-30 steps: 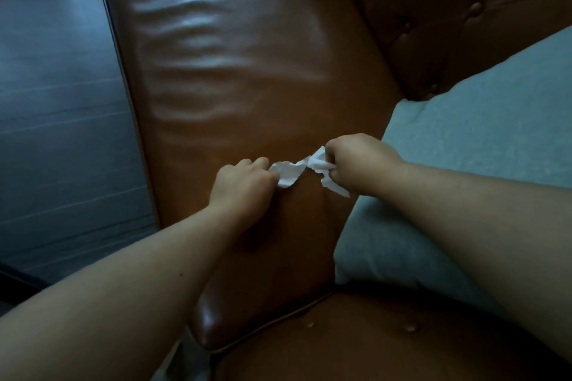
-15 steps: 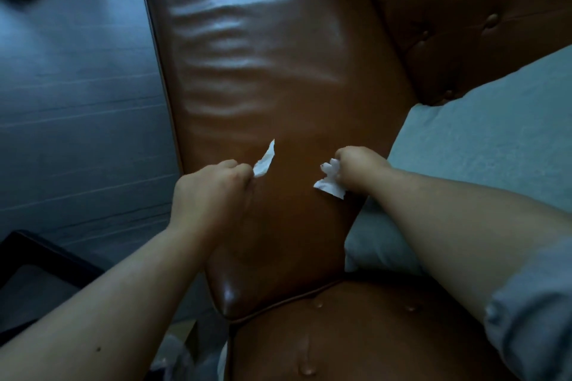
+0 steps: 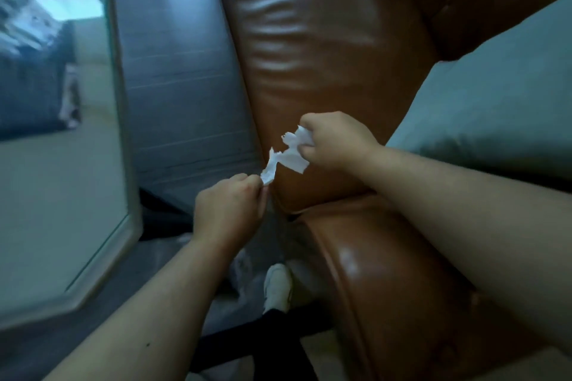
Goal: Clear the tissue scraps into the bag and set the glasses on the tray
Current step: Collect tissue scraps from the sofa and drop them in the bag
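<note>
My left hand [image 3: 227, 206] pinches a small white tissue scrap [image 3: 268, 171] between thumb and fingers, just off the front edge of the brown leather sofa seat [image 3: 309, 56]. Up and to the right, my right hand [image 3: 334, 141] is closed on a larger crumpled tissue scrap [image 3: 294, 153]. The two scraps nearly touch; I cannot tell whether they are joined. No bag, glasses or tray is in view.
A grey-green cushion [image 3: 495, 108] lies on the sofa to the right. The sofa's rounded leather arm [image 3: 402, 288] is in front of me. A glass table [image 3: 62, 164] stands at the left over dark flooring [image 3: 176, 71]. My white shoe [image 3: 277, 288] shows below.
The view has swung left and down, bringing the glass table and my shoe into view. My hands, apart half a second ago, have come close together again, each still holding its tissue scrap.
</note>
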`<state>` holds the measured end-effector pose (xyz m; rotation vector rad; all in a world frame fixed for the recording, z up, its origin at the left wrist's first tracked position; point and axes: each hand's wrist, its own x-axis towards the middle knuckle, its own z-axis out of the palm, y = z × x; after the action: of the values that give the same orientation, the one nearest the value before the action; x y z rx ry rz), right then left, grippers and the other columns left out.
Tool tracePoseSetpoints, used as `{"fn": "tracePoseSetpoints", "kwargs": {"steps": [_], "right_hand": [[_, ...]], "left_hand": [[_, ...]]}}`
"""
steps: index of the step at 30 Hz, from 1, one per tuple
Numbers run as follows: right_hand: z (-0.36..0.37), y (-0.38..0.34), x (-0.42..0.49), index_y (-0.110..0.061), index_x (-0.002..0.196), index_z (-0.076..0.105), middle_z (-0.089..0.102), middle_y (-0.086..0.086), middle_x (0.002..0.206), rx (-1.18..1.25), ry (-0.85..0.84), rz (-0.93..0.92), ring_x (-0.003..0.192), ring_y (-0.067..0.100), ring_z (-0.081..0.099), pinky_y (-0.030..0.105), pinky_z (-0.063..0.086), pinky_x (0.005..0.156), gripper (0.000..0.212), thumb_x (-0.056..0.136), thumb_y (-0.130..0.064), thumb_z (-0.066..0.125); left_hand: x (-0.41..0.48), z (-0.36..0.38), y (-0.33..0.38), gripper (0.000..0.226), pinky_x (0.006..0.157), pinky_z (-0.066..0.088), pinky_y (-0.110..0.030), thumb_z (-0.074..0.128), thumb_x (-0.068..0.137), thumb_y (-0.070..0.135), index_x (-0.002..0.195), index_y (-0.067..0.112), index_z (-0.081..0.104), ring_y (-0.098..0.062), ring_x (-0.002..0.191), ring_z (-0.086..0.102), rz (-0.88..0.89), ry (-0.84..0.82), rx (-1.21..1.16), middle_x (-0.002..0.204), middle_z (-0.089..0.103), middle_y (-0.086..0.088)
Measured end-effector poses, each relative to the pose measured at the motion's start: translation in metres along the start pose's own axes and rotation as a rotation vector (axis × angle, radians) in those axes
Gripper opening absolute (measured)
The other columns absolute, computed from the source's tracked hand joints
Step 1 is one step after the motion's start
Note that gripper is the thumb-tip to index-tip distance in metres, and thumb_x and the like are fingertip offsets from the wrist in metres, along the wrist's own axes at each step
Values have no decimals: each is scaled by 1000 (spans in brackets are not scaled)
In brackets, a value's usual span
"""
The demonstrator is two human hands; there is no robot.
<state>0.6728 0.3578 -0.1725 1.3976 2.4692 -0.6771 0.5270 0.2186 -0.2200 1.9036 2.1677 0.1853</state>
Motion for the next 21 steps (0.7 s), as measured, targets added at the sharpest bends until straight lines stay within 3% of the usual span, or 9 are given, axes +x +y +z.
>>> {"fn": "tracePoseSetpoints", "kwargs": {"steps": [3, 7, 11, 16, 18, 21], "right_hand": [[9, -50, -34, -23, 86, 49, 47, -8, 71, -45, -21, -89, 67, 16, 50, 32, 39, 55, 9, 90, -24, 57], [20, -110, -76, -23, 91, 48, 45, -7, 71, -177, -99, -164, 60, 8, 44, 23, 31, 47, 10, 93, -18, 56], [55, -150, -111, -19, 104, 56, 47, -7, 73, -138, -54, -173, 63, 9, 49, 22, 39, 49, 11, 93, -19, 57], [141, -168, -126, -21, 85, 49, 43, -10, 67, 96, -1, -64, 62, 10, 48, 24, 31, 47, 11, 90, -23, 60], [187, -162, -120, -25, 73, 41, 45, -10, 67, 243, -18, 36, 58, 4, 43, 22, 27, 47, 25, 89, -25, 61], [257, -144, -103, -26, 68, 41, 50, -7, 69, 423, -36, 202, 60, 9, 47, 24, 29, 49, 28, 87, -27, 62]], "left_hand": [[-60, 0, -13, 28, 47, 26, -28, 49, 91, 39, 72, 21, 57, -23, 64, 59, 18, -37, 3, 72, 60, 3], [-133, 8, -37, 29, 52, 48, -35, 44, 92, 38, 73, 21, 58, -22, 62, 57, 39, -129, -73, 72, 60, 2], [-184, 14, -70, 29, 54, 51, -35, 40, 92, 40, 81, 22, 60, -21, 63, 59, 66, -197, -72, 79, 63, 1], [-198, 37, -109, 30, 65, 50, -34, 37, 97, 40, 89, 23, 60, -20, 72, 56, 6, -290, -32, 88, 60, 0], [-200, 59, -129, 30, 63, 52, -37, 37, 97, 41, 85, 24, 59, -17, 66, 55, -6, -292, -56, 83, 59, 1], [-198, 99, -155, 28, 59, 49, -35, 38, 96, 40, 78, 25, 54, -14, 59, 49, -20, -291, 3, 73, 52, 5]]}}
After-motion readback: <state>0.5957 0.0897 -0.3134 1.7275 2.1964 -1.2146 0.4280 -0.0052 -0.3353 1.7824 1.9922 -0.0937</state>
